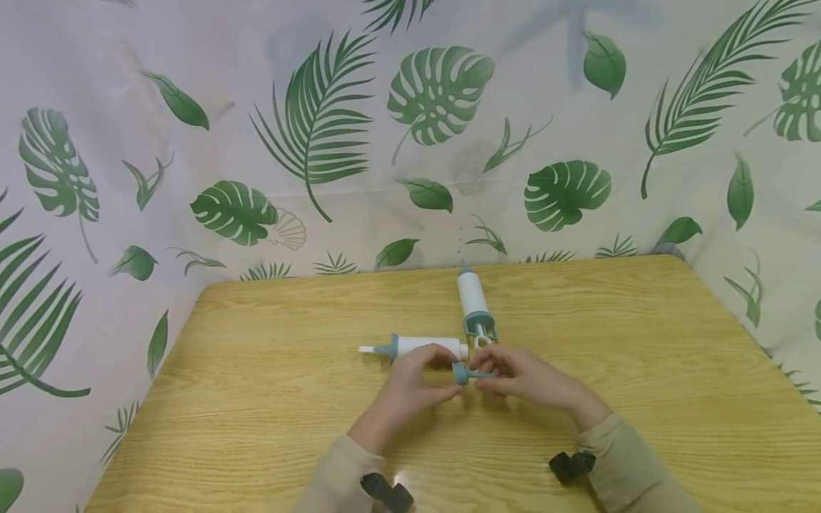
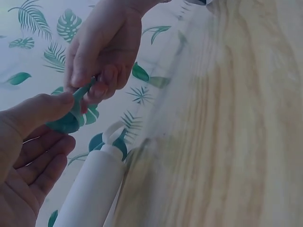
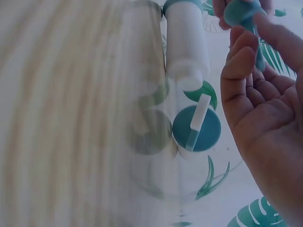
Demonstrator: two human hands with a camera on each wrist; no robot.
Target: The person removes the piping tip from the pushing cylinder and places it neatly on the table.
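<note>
Between both hands is a small teal piece [image 1: 460,373] with a wide round end and a thin stem. My left hand [image 1: 413,385] pinches the wide end between thumb and fingers. From the other side, my right hand [image 1: 522,377] pinches the stem; its fingertips partly cover it. Just beyond the left hand lies a white syringe-like tube [image 1: 426,346] with a teal collar and a white-tipped nozzle. A second white syringe-like tube [image 1: 472,292] lies farther back, its teal end and white ring handle [image 1: 482,343] towards the right hand.
All of this is on a wood-grain table [image 1: 256,413]. A leaf-printed white sheet [image 1: 359,235] hangs behind the table and along its sides. Dark wrist cameras sit on both sleeves.
</note>
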